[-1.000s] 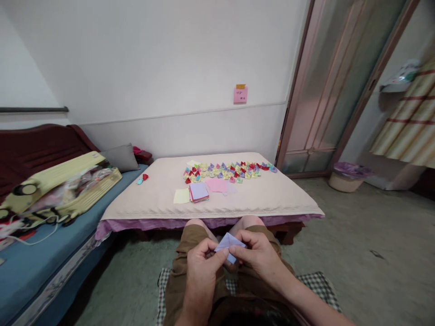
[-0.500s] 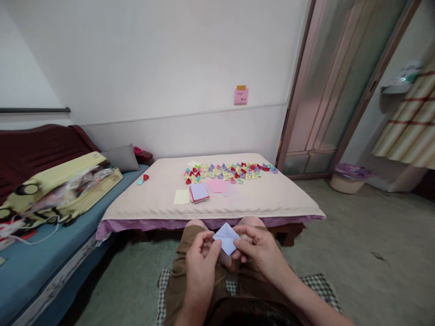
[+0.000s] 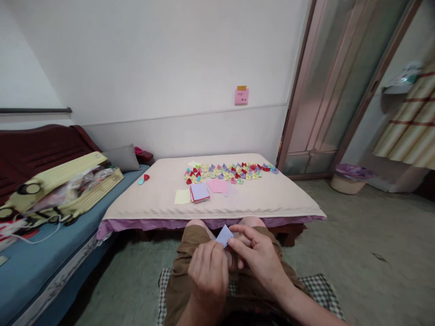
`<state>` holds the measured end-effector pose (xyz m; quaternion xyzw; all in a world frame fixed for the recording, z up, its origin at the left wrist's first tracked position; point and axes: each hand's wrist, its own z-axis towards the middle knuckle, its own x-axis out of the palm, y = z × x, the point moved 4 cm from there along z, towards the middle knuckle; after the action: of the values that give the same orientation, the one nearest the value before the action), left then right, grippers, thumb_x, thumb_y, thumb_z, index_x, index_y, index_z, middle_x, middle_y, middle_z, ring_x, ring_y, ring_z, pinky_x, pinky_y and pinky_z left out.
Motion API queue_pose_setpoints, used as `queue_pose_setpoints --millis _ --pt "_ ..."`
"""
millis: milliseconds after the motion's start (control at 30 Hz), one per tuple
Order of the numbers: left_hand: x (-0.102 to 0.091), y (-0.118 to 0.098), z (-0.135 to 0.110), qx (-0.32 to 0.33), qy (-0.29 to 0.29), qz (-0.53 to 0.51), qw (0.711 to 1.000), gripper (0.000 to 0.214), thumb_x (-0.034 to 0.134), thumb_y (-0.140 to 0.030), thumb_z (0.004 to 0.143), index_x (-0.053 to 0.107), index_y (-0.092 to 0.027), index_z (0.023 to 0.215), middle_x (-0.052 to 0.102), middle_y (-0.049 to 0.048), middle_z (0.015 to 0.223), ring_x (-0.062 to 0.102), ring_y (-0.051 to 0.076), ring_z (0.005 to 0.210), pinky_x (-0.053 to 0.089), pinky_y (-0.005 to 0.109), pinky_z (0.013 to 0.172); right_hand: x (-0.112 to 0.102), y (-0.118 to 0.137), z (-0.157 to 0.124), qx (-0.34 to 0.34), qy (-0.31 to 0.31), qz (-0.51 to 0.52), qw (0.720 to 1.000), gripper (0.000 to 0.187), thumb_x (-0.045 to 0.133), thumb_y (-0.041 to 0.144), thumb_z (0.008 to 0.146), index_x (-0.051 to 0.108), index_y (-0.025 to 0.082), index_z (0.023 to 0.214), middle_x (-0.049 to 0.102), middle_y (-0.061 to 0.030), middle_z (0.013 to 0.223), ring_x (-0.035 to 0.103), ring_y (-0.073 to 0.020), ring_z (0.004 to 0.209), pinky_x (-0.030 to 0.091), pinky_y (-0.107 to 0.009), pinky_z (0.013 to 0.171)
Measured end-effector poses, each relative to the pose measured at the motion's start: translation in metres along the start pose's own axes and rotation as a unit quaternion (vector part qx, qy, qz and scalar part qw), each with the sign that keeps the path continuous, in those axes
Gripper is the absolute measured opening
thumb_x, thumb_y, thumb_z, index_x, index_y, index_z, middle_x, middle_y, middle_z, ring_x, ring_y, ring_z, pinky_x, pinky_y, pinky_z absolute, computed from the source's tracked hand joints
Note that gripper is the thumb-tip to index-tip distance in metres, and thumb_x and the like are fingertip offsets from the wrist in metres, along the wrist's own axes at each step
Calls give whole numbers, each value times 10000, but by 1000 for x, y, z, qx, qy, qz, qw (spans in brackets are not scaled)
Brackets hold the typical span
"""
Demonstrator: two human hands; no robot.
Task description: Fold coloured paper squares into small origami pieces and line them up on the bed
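Between my hands, above my lap, is a folded lavender sheet of origami paper (image 3: pixel 224 235), its upper point showing. My left hand (image 3: pixel 210 267) is curled over the paper's lower left part, its back turned up and hiding that portion. My right hand (image 3: pixel 256 253) pinches the right edge between thumb and fingers. On the low covered table (image 3: pixel 146 201) ahead lie a stack of square paper (image 3: pixel 200 192) with lavender on top, a pale yellow sheet (image 3: pixel 182 196) and a pink sheet (image 3: pixel 218 185). Many small folded paper pieces (image 3: pixel 231 172) in mixed colours spread behind them.
A red and a light blue piece (image 3: pixel 144 179) lie at the table's left. A blue-covered couch (image 3: pixel 68 231) with an open yellow suitcase (image 3: pixel 64 181) stands on the left. To the right are a sliding door (image 3: pixel 316 104) and a lined bin (image 3: pixel 350 178). A pink note (image 3: pixel 241 96) hangs on the wall.
My left hand has turned over and now covers the lower left of the paper. The paper shows as a smaller, tilted shape than the earlier full diamond. My right hand stays at its right edge.
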<state>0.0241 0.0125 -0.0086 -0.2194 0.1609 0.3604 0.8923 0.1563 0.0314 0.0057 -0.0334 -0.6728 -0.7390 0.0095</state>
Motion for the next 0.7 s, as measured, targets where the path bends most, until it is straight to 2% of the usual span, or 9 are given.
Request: queue_pose_setpoints --millis 67,100,133,200,267,333,467,600,700 --pt "-2 10 6 -133 3 -79 988 112 565 -112 830 655 -176 852 689 59 776 629 188 732 468 286 709 -4 0 0 -18 -13 -7 1000 327 641 456 781 613 169 937 625 9 593 472 -93 392 357 -227 402" --pt "-1 16 7 -217 7 -130 967 81 582 -151 828 657 -181 815 680 43 747 621 174 699 465 269 681 -7 0 1 -30 -27 -8 999 317 629 460 795 609 171 924 632 2 618 478 -94 413 367 -227 413" --pt "2 23 7 -302 10 -188 934 56 609 -192 815 655 -183 783 666 25 714 607 160 659 460 252 643 -9 -1 2 -44 -42 -5 998 301 632 452 798 604 173 907 630 1 633 494 -100 446 387 -228 438" --pt "10 30 3 -437 7 -318 841 77 660 -250 773 642 -181 745 628 -9 648 564 130 580 438 224 569 -12 -4 5 -62 -57 10 996 273 684 409 765 601 177 882 629 -3 680 555 -126 561 448 -238 533" --pt "19 32 -1 -503 -5 -431 750 115 696 -263 735 633 -168 745 612 -21 638 538 110 559 427 208 550 -8 -9 8 -62 -39 31 997 271 733 359 719 608 175 875 643 -18 761 596 -156 698 480 -260 652" --pt "25 30 -5 -525 -15 -488 698 152 724 -259 707 639 -152 774 633 -8 685 547 106 593 440 208 583 -1 -14 10 -52 1 50 997 256 739 334 709 621 170 867 649 -28 809 600 -169 754 480 -275 699" --pt "32 25 -8 -524 -4 -511 682 156 734 -246 699 642 -140 766 646 1 679 546 97 605 434 196 591 3 -19 12 -40 14 61 997 187 709 310 731 626 163 811 607 8 681 541 -136 628 436 -250 602" --pt "33 22 -1 -492 88 -539 679 204 767 -207 648 656 -131 802 669 20 724 551 101 623 426 188 569 -7 -14 14 -38 5 43 998 153 688 270 744 649 163 847 612 14 681 517 -119 598 405 -229 566" --pt "29 28 2 -477 120 -530 691 225 719 -302 729 663 -126 856 632 5 656 498 75 534 367 168 482 -12 -8 14 -44 54 23 997 128 673 264 767 664 167 851 629 6 707 522 -118 614 394 -219 553"
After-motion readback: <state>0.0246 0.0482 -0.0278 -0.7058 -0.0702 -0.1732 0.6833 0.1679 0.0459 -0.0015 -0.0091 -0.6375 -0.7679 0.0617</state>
